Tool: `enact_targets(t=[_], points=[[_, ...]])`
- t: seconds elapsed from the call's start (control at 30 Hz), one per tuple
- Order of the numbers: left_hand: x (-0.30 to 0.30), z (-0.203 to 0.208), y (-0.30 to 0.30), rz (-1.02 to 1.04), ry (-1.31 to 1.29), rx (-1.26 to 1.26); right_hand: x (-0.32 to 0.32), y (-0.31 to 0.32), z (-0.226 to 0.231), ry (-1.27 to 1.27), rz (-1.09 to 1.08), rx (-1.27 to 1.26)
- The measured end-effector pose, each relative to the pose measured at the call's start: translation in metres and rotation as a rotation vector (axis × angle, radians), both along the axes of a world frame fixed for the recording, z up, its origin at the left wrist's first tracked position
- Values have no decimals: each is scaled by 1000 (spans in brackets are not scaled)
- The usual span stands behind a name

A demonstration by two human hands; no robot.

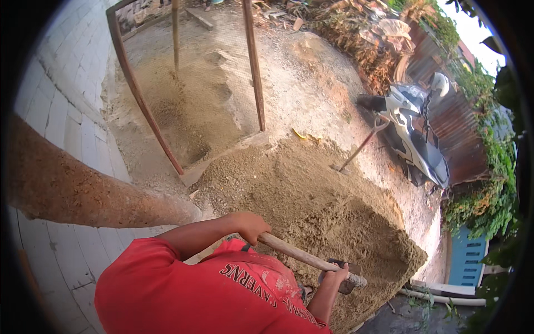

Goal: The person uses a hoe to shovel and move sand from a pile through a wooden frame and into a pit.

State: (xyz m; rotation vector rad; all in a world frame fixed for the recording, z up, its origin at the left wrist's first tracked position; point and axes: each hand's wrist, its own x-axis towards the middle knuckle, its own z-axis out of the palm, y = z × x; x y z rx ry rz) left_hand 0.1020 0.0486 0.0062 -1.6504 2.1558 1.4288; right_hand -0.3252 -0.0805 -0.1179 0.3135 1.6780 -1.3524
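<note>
My left hand (253, 227) wraps round the upper part of a thick wooden handle, which belongs to a hoe (295, 253). Further along, my right hand (334, 276) closes round the same handle beside the dark metal head (346, 285). The hoe lies slanted across the front of my red shirt, its head end to the right and lower. Under and beyond it spreads a big heap of brown sand (278, 183), with a dug hollow on its right side. My right arm partly hides the blade.
A wooden-framed mesh screen (256, 72) leans at the far left over more sand. A shovel (364, 146) stands in the heap's far edge, near a parked motorbike (414, 133). Close on my left are a thick brown post (94, 186) and a pale block wall (75, 125).
</note>
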Motion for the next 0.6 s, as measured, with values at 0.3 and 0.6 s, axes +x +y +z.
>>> enact_targets(t=[0.3, 0.6], points=[[-126, -27, -93, -425, 111, 234, -101, 77, 92, 82, -419, -6], [-368, -114, -125, -254, 459, 393, -240, -16, 212, 631, -145, -693]])
